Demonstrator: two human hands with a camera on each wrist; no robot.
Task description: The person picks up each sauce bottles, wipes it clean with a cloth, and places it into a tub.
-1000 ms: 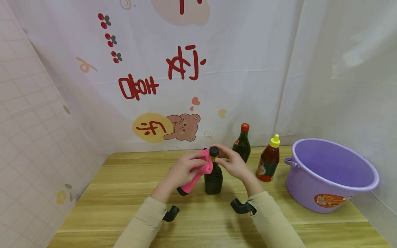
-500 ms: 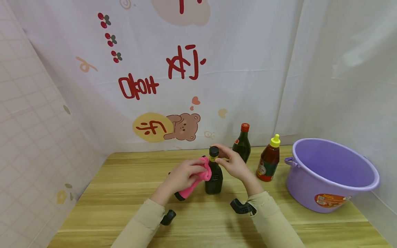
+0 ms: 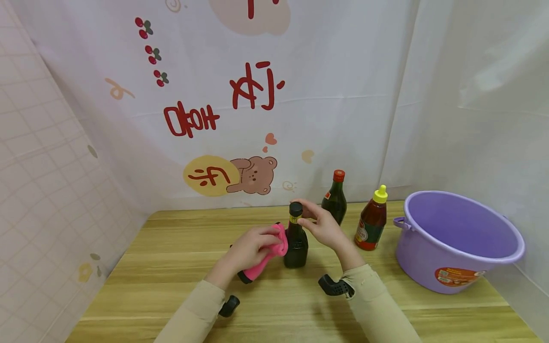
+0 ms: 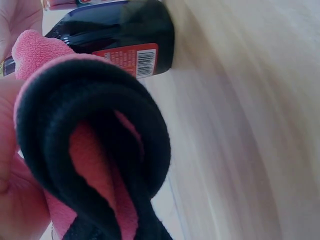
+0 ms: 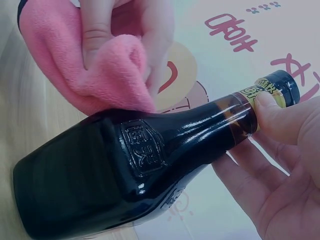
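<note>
left hand (image 3: 250, 247): grip curled round pink black-edged cloth (image 3: 269, 251), pressing it on dark glass bottle (image 3: 295, 244) | right hand (image 3: 322, 226): grip pinching bottle neck | bottle: upright, mid wooden counter (image 3: 171, 267)

On the backdrop cloth (image 3: 300, 95) behind your worktop, red writing shows mirrored and cannot be read properly. The dark bottle (image 5: 130, 170) carries embossed characters and a barcode label, the purple tub (image 3: 459, 243) a sticker; all illegible.
</note>
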